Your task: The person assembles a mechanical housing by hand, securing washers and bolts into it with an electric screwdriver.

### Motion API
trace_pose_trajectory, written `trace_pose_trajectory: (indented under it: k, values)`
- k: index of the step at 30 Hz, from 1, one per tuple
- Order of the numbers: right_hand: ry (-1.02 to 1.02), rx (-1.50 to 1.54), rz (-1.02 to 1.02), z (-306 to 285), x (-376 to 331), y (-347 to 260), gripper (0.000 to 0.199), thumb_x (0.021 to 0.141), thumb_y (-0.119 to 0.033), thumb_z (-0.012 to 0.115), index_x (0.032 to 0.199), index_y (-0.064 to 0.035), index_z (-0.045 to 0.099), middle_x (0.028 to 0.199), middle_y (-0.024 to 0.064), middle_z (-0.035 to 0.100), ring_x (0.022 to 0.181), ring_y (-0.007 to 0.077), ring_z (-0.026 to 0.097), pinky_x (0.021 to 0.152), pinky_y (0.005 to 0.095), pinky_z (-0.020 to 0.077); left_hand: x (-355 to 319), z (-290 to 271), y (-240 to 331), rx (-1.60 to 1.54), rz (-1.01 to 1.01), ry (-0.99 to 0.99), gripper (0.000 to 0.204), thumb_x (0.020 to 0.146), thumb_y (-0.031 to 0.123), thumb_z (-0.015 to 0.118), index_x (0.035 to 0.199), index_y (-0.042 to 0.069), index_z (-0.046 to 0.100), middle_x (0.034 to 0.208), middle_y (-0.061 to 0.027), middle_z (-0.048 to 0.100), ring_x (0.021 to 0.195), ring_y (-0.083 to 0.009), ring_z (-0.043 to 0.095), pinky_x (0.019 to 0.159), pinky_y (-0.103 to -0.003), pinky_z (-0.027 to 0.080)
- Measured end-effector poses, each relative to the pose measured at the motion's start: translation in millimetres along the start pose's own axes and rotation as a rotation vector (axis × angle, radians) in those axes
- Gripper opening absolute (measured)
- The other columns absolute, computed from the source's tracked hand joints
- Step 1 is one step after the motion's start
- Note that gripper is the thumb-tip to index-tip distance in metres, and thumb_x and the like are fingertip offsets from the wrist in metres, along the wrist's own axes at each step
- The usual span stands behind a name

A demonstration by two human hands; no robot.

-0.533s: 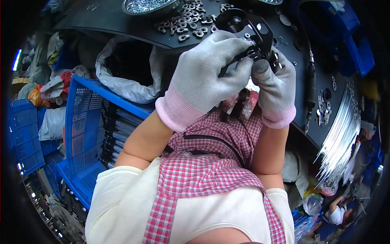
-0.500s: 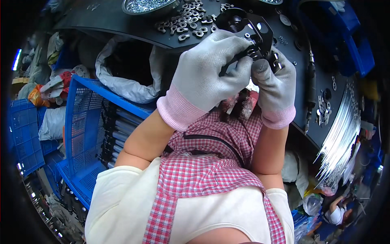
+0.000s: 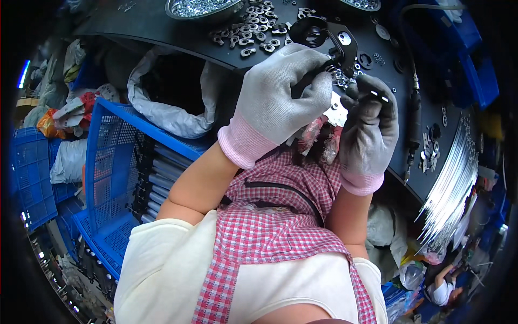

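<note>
My left hand [image 3: 288, 89], in a grey-white knit glove with a pink cuff, is closed with thumb and forefinger pinched beside a black metal bracket [image 3: 348, 51]. The bracket has a round black coil-like part [image 3: 310, 32] at its left, and it sits at my left fingertips; the grip itself is partly hidden. My right hand [image 3: 371, 127], gloved alike, is apart from the bracket, palm partly up, with fingers curled. Small shiny metal pieces [image 3: 379, 96] show between its fingers; their kind is not clear. Loose nuts and washers [image 3: 341, 78] lie between the hands.
Several wing-shaped metal pieces [image 3: 253, 27] lie on the dark table [image 3: 145, 27], near a metal bowl [image 3: 208, 15] of small hardware. A black pen-shaped tool [image 3: 414, 119] and thin metal rods [image 3: 450, 181] are at right. A blue crate [image 3: 110, 178] holding grey tubes stands at left.
My right hand has drawn away from the bracket, down toward me, and turned its palm up. My left hand has shifted slightly right and stays at the bracket.
</note>
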State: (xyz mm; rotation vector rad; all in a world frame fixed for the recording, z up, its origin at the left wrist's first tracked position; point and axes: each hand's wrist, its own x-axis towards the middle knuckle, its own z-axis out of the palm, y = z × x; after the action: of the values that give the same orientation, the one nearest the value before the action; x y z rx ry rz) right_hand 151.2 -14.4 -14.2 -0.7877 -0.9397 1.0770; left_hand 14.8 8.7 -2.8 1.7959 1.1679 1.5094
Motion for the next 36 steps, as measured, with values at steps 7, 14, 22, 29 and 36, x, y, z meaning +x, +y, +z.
trace_pose_trajectory:
  k: [7,14,22,29,36]
  values:
    - [-0.125,-0.175,0.015,-5,5,-1,0.035,0.089,-0.022,0.065,0.115,0.0002,0.060,0.086,0.0036,0.061,0.077,0.0093,0.060,0.066,0.0189,0.0451,-1,1,-3,-0.033,-0.033,0.001,0.015,0.080,-0.001,0.056,0.092,-0.002,0.065,0.079,0.0018,0.058,0.063,-0.0001,0.046,0.054,-0.017,0.037]
    - [-0.265,0.087,0.214,3,6,-13,0.087,0.080,-0.028,0.074,0.146,-0.0071,0.021,0.070,0.0060,0.060,0.055,0.0114,0.059,0.045,0.0170,0.0410,1,0,-2,-0.044,-0.042,-0.017,0.015,0.080,-0.001,0.057,0.093,-0.002,0.065,0.081,-0.0002,0.060,0.065,-0.0022,0.050,0.056,-0.018,0.040]
    - [-0.295,0.114,0.137,6,11,-4,0.087,0.083,-0.019,0.071,0.147,-0.0062,0.013,0.067,0.0057,0.059,0.052,0.0112,0.057,0.045,0.0194,0.0415,1,-1,-2,-0.021,-0.045,-0.057,0.015,0.081,-0.004,0.055,0.093,-0.003,0.064,0.086,-0.0053,0.063,0.076,-0.0091,0.059,0.070,-0.022,0.047]
    - [-0.115,-0.079,-0.158,19,10,1,0.082,0.086,-0.012,0.066,0.145,-0.0007,0.011,0.072,0.0057,0.061,0.059,0.0085,0.056,0.054,0.0183,0.0438,-4,4,-10,-0.253,-0.160,-0.074,0.022,0.082,0.003,0.058,0.102,-0.007,0.061,0.084,-0.0119,0.062,0.072,-0.0149,0.062,0.064,-0.025,0.049]
    - [-0.163,-0.079,-0.331,25,5,0,0.086,0.086,-0.003,0.063,0.147,-0.0026,0.002,0.069,0.0103,0.062,0.054,0.0127,0.059,0.048,0.0231,0.0460,-13,-21,6,-0.188,0.084,-0.377,0.059,0.077,0.019,0.067,0.125,-0.007,0.044,0.118,-0.0231,0.049,0.110,-0.0356,0.051,0.095,-0.037,0.041]
